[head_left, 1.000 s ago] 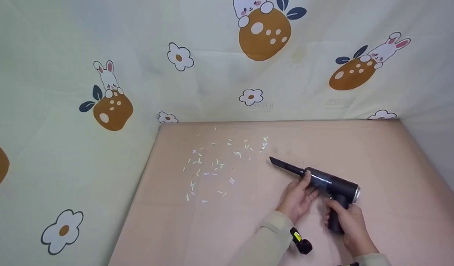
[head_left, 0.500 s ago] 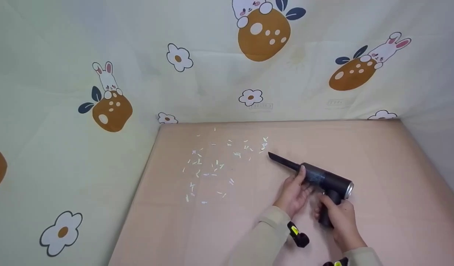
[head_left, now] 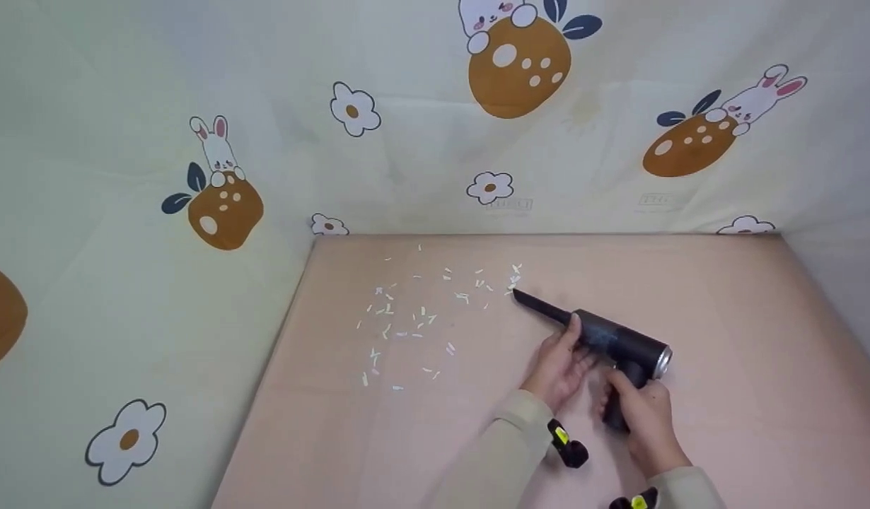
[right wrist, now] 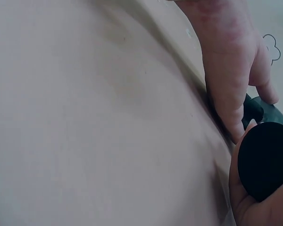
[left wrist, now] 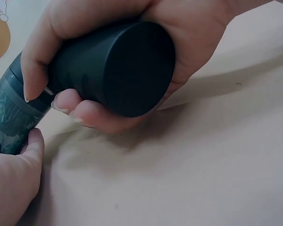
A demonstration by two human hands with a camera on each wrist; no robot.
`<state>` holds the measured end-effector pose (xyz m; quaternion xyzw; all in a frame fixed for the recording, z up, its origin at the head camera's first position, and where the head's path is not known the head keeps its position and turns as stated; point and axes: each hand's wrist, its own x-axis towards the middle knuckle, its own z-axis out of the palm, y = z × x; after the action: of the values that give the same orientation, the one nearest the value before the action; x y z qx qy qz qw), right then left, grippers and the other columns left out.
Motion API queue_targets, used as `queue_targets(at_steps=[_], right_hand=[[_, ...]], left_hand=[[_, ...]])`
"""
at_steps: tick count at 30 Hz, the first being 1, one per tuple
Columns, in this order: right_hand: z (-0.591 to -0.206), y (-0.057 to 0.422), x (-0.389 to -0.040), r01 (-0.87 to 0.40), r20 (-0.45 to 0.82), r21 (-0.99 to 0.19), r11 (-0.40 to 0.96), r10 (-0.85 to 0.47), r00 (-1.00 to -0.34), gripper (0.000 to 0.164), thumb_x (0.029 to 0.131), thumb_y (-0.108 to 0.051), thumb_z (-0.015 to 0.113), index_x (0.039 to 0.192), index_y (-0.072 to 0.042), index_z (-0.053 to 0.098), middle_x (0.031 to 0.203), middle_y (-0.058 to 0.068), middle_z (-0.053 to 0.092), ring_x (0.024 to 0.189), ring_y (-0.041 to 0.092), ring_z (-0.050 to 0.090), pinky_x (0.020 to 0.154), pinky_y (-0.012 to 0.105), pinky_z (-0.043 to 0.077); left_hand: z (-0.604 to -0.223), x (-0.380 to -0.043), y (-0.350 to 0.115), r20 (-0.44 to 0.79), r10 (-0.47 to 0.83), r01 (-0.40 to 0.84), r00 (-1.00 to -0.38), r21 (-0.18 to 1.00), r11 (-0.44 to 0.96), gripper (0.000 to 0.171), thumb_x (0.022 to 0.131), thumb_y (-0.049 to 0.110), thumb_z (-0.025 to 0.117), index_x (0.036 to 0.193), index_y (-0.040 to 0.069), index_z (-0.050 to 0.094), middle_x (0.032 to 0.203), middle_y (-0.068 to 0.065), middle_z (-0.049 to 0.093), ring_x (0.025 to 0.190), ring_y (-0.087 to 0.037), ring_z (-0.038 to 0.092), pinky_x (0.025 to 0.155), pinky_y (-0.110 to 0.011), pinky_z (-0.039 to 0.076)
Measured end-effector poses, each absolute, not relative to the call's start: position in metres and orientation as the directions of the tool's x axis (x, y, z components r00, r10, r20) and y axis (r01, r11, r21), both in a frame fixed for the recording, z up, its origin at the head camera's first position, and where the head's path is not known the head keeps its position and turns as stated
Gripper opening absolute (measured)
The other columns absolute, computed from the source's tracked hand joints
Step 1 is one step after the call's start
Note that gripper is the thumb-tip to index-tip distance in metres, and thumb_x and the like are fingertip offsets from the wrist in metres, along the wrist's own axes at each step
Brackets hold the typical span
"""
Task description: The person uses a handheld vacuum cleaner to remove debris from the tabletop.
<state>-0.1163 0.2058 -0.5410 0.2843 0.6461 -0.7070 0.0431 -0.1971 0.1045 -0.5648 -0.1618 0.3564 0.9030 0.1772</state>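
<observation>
Dozens of thin, pale slivers [head_left: 423,311], possibly cut paper, lie strewn over the pinkish-beige tabletop [head_left: 725,318], mostly left of centre in the head view, and from where I stand the news is how close the tool has come to them. It is a black, pistol-shaped handheld device [head_left: 612,336] with a long, slim nozzle [head_left: 544,306], right of centre in the frame. A second ago the nozzle's tip was a little apart from the nearest clump of slivers [head_left: 515,268]; now it has edged up to the clump's lower side, though I can't tell whether it touches any. The slivers themselves seem to lie much as they did, so I'd judge the nozzle is in place but has shifted nothing so far. The right hand [head_left: 647,420] has its fingers wrapped round the handle [left wrist: 87,66], whose flat, round, dark base [left wrist: 140,69] fills the middle of the left wrist view. The left hand [head_left: 557,367] holds the front of the barrel [head_left: 629,344], thumb up against its near side and fingers beneath, steadying the aim, I'd say.
</observation>
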Motion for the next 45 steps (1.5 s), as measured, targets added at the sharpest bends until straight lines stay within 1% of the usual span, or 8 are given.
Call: queue_targets(at_steps=[3, 9, 15, 21, 27, 31, 39, 45], right_hand=[[-0.541, 0.204, -0.118, 0.423, -0.452, -0.892, -0.162, 0.321, -0.832, 0.027, 0.098, -0.022, 0.060, 0.109, 0.000, 0.047, 0.068, 0.001, 0.061, 0.055, 0.016, 0.060, 0.054, 0.029, 0.057], [-0.541, 0.206, -0.123, 0.426, -0.439, -0.896, -0.121, 0.369, -0.819, 0.026, 0.097, -0.023, 0.060, 0.107, -0.002, 0.048, 0.067, 0.000, 0.060, 0.054, 0.015, 0.058, 0.051, 0.030, 0.056], [-0.541, 0.208, -0.130, 0.448, -0.441, -0.891, -0.073, 0.378, -0.814, 0.029, 0.095, -0.025, 0.063, 0.102, 0.000, 0.051, 0.063, 0.003, 0.060, 0.052, 0.017, 0.058, 0.050, 0.031, 0.056], [-0.543, 0.209, -0.136, 0.456, -0.428, -0.889, -0.024, 0.394, -0.813, 0.029, 0.093, -0.025, 0.066, 0.096, 0.002, 0.055, 0.058, 0.004, 0.060, 0.049, 0.018, 0.058, 0.048, 0.032, 0.056], [-0.543, 0.210, -0.135, 0.467, -0.430, -0.884, -0.008, 0.404, -0.807, 0.028, 0.093, -0.025, 0.064, 0.096, 0.002, 0.056, 0.058, 0.004, 0.061, 0.049, 0.018, 0.060, 0.049, 0.032, 0.057], [-0.543, 0.208, -0.133, 0.460, -0.420, -0.888, 0.002, 0.405, -0.812, 0.028, 0.094, -0.026, 0.063, 0.095, 0.002, 0.057, 0.059, 0.004, 0.061, 0.050, 0.018, 0.061, 0.051, 0.032, 0.058], [-0.543, 0.207, -0.129, 0.440, -0.412, -0.897, -0.036, 0.428, -0.805, 0.027, 0.094, -0.025, 0.062, 0.094, 0.001, 0.055, 0.057, 0.003, 0.060, 0.049, 0.016, 0.059, 0.049, 0.030, 0.057], [-0.543, 0.207, -0.130, 0.440, -0.416, -0.897, -0.050, 0.434, -0.799, 0.027, 0.095, -0.025, 0.062, 0.094, 0.001, 0.055, 0.058, 0.002, 0.059, 0.049, 0.016, 0.059, 0.049, 0.030, 0.057]], left_hand=[[-0.564, -0.199, 0.105, -0.423, 0.201, -0.437, -0.883, 0.588, -0.681, 0.050, 0.098, 0.035, 0.067, 0.132, 0.000, 0.060, 0.123, -0.019, 0.068, 0.125, -0.036, 0.061, 0.112, -0.051, 0.047], [-0.563, -0.201, 0.106, -0.422, 0.213, -0.445, -0.881, 0.589, -0.675, 0.055, 0.099, 0.034, 0.066, 0.138, -0.003, 0.055, 0.131, -0.022, 0.064, 0.135, -0.043, 0.051, 0.117, -0.054, 0.041], [-0.562, -0.205, 0.106, -0.437, 0.197, -0.443, -0.878, 0.583, -0.681, 0.052, 0.100, 0.032, 0.064, 0.138, -0.003, 0.056, 0.131, -0.024, 0.064, 0.132, -0.042, 0.054, 0.115, -0.052, 0.044], [-0.562, -0.208, 0.106, -0.438, 0.189, -0.437, -0.879, 0.581, -0.686, 0.053, 0.100, 0.032, 0.063, 0.140, -0.003, 0.054, 0.134, -0.026, 0.062, 0.133, -0.042, 0.053, 0.115, -0.052, 0.044], [-0.561, -0.210, 0.107, -0.438, 0.189, -0.438, -0.879, 0.582, -0.685, 0.050, 0.101, 0.031, 0.063, 0.137, -0.002, 0.056, 0.130, -0.024, 0.065, 0.131, -0.040, 0.056, 0.113, -0.051, 0.046], [-0.561, -0.211, 0.108, -0.438, 0.192, -0.440, -0.878, 0.583, -0.683, 0.050, 0.101, 0.031, 0.063, 0.137, -0.003, 0.056, 0.130, -0.024, 0.065, 0.131, -0.041, 0.056, 0.114, -0.052, 0.045], [-0.561, -0.208, 0.109, -0.434, 0.220, -0.456, -0.874, 0.571, -0.682, 0.055, 0.099, 0.034, 0.065, 0.137, -0.004, 0.054, 0.132, -0.023, 0.063, 0.136, -0.041, 0.051, 0.117, -0.052, 0.041], [-0.562, -0.209, 0.111, -0.430, 0.233, -0.462, -0.872, 0.566, -0.683, 0.054, 0.098, 0.036, 0.065, 0.135, -0.003, 0.057, 0.127, -0.021, 0.066, 0.131, -0.039, 0.056, 0.116, -0.052, 0.043]])
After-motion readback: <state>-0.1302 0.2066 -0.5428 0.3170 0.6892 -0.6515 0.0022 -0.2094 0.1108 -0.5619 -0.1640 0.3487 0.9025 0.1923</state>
